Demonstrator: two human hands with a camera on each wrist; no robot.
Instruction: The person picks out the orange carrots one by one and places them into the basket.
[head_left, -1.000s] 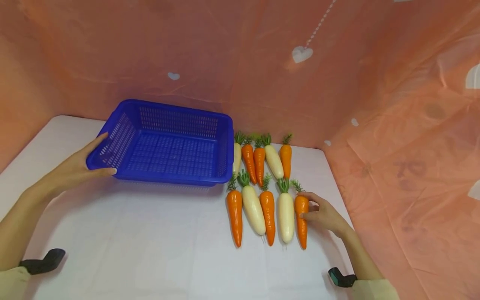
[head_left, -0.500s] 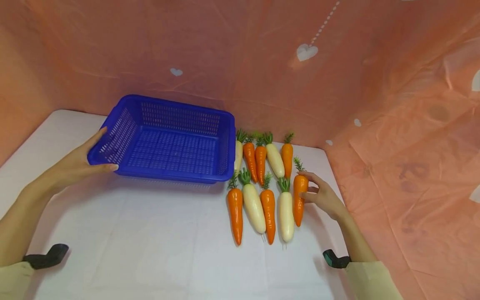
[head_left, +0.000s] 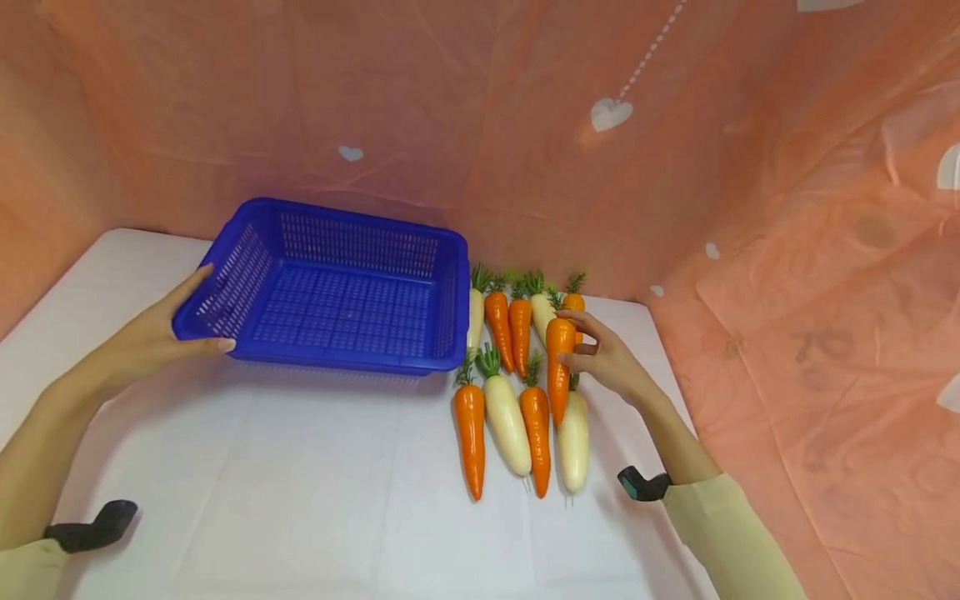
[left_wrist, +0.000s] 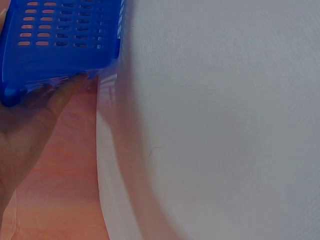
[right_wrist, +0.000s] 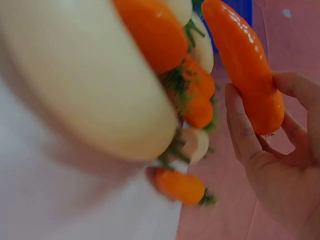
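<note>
A blue plastic basket (head_left: 352, 360) is at the left middle in the head view, nothing lying in it. My left hand (head_left: 142, 337) grips its left end, thumb at the front corner and fingers at the left side. The left wrist view shows the same hand (left_wrist: 25, 135) under the basket's slotted wall (left_wrist: 60, 52). My right hand (head_left: 611, 358) pinches a carrot (head_left: 558, 367) between thumb and fingers, tip downward, above the other vegetables. In the right wrist view this carrot (right_wrist: 250, 70) is apart from the rest; its leafy top is out of sight there.
Right of the basket, carrots and white radishes lie in two rows on the white table (head_left: 300, 483). The front row has a carrot (head_left: 470, 437), a radish (head_left: 507, 425), another carrot (head_left: 536, 437) and another radish (head_left: 573, 450). An orange sheet (head_left: 420, 100) hangs behind.
My right hand has lifted the carrot from the right end of the front row and carried it up and left, over the neighbouring radish. My left hand and the basket have stayed put.
</note>
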